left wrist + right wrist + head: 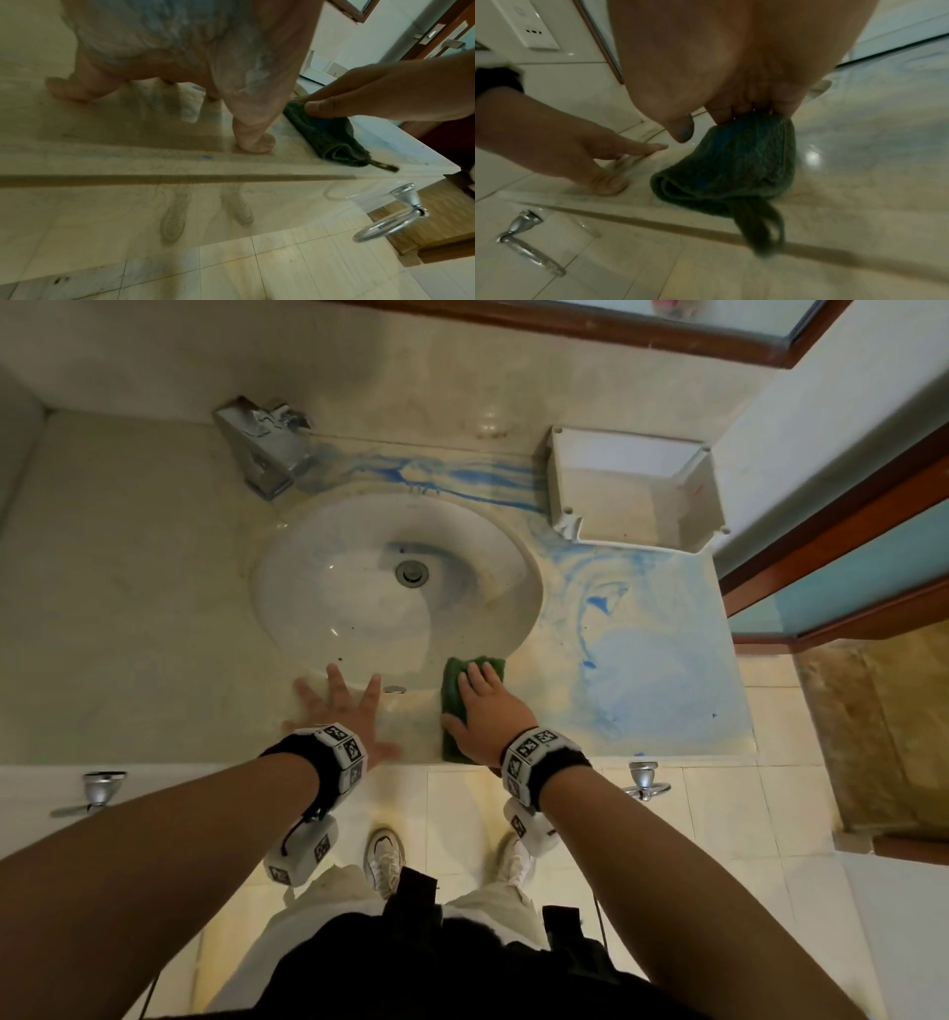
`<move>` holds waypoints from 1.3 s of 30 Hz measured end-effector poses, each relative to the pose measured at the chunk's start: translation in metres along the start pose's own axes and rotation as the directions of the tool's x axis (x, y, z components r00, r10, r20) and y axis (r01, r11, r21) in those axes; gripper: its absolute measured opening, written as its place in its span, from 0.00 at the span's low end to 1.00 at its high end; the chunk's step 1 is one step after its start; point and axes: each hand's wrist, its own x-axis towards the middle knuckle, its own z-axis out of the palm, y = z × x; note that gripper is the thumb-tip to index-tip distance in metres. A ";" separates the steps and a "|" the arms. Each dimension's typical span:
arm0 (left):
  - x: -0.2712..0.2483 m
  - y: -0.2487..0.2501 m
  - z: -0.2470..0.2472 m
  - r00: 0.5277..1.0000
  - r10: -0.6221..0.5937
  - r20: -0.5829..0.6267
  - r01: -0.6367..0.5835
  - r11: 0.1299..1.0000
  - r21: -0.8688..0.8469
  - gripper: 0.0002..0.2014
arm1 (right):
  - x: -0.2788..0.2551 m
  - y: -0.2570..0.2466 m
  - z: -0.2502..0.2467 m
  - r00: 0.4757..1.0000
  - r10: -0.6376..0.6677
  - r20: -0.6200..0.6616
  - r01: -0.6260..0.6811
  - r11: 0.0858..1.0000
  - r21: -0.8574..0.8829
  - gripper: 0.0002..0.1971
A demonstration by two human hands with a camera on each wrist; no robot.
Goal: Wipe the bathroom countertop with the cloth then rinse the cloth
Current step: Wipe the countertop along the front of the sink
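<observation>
A folded dark green cloth [451, 683] [331, 140] [731, 162] lies on the beige marble countertop [128, 608], on the front strip just right of the sink [359, 618]. My right hand [482, 706] [731, 81] presses flat on top of it with straight fingers, and the thumb rests at the cloth's near left edge. The cloth's hanging loop [762, 229] dangles over the counter's front edge. My left hand [339, 706] rests palm down with spread fingers on the counter in front of the sink, left of the cloth. Blue smears [642, 670] cover the counter's right side and the strip behind the sink.
A chrome faucet [262, 444] stands at the back left of the sink. An empty white plastic tray [557, 474] sits at the back right. Chrome towel rings [644, 780] [97, 793] hang on the counter's front face. A wooden door frame [821, 531] borders the right.
</observation>
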 end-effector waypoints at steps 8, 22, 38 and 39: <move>-0.014 0.021 0.010 0.992 -0.094 -0.081 0.080 0.984 -0.159 0.52 | -0.064 0.074 0.030 0.989 -0.142 0.028 0.144 0.988 -0.063 0.33; -0.031 0.176 0.013 0.944 -0.330 -0.011 0.308 0.892 -0.331 0.47 | -0.047 0.125 0.012 0.950 -0.312 -0.009 0.305 0.935 -0.183 0.29; -0.018 0.197 0.027 0.926 -0.376 -0.041 0.339 0.872 -0.352 0.61 | -0.059 0.186 0.015 0.963 -0.268 -0.014 0.262 0.953 -0.151 0.34; -0.019 0.197 0.026 0.925 -0.379 -0.038 0.344 0.874 -0.343 0.61 | -0.051 0.177 0.015 0.964 -0.267 -0.020 0.261 0.953 -0.152 0.34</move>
